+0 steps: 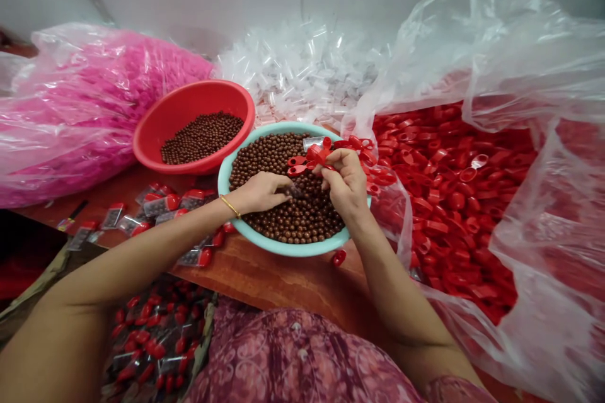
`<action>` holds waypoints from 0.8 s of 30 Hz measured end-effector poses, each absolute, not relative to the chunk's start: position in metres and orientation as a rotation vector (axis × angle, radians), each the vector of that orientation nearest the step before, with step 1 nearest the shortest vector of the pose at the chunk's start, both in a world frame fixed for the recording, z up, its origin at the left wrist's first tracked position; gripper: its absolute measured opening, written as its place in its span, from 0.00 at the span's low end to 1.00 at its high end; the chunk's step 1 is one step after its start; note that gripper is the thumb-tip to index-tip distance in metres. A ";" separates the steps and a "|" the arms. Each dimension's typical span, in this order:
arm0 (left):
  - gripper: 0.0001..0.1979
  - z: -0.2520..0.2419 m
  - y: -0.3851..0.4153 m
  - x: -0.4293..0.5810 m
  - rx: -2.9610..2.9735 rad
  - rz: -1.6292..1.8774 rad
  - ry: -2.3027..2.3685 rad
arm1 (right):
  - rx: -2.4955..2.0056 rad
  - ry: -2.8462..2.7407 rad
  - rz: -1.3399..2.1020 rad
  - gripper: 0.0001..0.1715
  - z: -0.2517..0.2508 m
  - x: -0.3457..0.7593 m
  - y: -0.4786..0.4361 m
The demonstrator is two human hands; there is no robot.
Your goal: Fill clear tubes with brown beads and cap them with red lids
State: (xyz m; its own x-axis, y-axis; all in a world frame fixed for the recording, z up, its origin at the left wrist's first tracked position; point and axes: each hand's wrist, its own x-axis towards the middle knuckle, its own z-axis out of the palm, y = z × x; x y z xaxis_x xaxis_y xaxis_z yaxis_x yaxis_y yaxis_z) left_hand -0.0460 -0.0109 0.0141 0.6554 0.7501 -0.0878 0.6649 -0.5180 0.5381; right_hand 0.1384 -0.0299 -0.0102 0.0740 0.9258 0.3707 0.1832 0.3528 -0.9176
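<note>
Over the teal plastic bowl of brown balls, the left hand pinches a small clear tube in its fingers, pointing rightward at the nearby right hand, whose fingers clutch red plastic caps.

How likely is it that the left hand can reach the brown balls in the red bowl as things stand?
Probably yes: the left hand lies in the teal bowl right beside the open red bowl, with nothing standing between them.

Your right hand pinches red plastic caps; your left hand, perhaps closed, touches brown balls in a round teal bowl.
</note>
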 end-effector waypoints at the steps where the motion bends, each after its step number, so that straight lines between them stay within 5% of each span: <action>1: 0.10 0.014 -0.011 -0.050 2.162 0.329 1.042 | -1.058 -1.367 0.809 0.10 -0.009 0.138 -0.030; 9: 0.15 0.020 -0.034 -0.065 1.418 0.821 0.896 | -1.098 -1.446 0.780 0.15 -0.008 0.136 -0.030; 24: 0.10 0.008 -0.056 -0.047 1.337 0.824 0.879 | -0.949 -1.641 1.044 0.21 0.008 0.134 -0.042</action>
